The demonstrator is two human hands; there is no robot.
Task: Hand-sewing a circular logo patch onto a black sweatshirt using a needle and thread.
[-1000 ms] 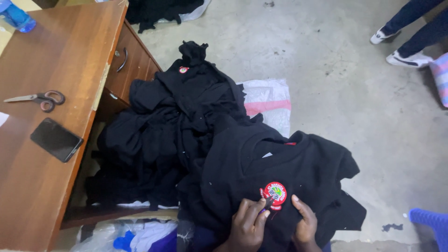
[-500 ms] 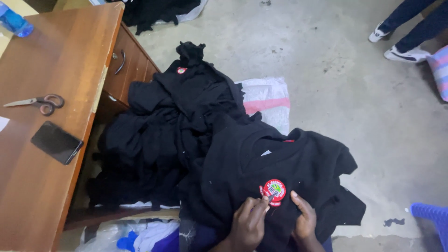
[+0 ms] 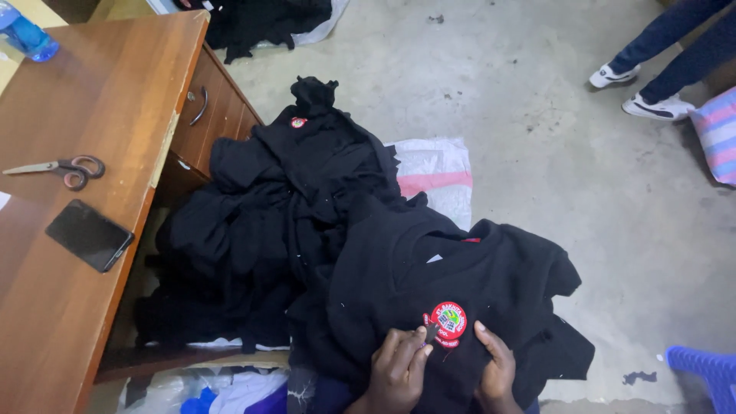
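The person holds a black sweater (image 3: 460,276) spread over the lap, at the bottom of the view, with a round red badge (image 3: 447,322) sewn on its front. The left hand (image 3: 399,368) rests on the cloth just left of the badge, and its fingers pinch a small dark thing at the badge edge; I cannot tell what this thing is, so its grip is clenched on it. The right hand (image 3: 494,372) lies on the sweater just right of the badge, the thumb pointing up beside the badge and the fingers pressing the cloth flat, so its grip is not closed around anything. Behind the sweater a big pile of black clothes (image 3: 284,215) lies on the floor, and one piece at the top shows a similar red badge. A white sack with a pink stripe (image 3: 437,172) lies under the pile on the grey concrete floor (image 3: 521,100). On the left stands a wooden bench (image 3: 92,115) with drawers; on it lie scissors (image 3: 61,167), a dark phone (image 3: 89,234) and, in the far corner, a blue bottle (image 3: 27,34). At the top right, well apart, are the legs and white shoes (image 3: 632,88) of another person.
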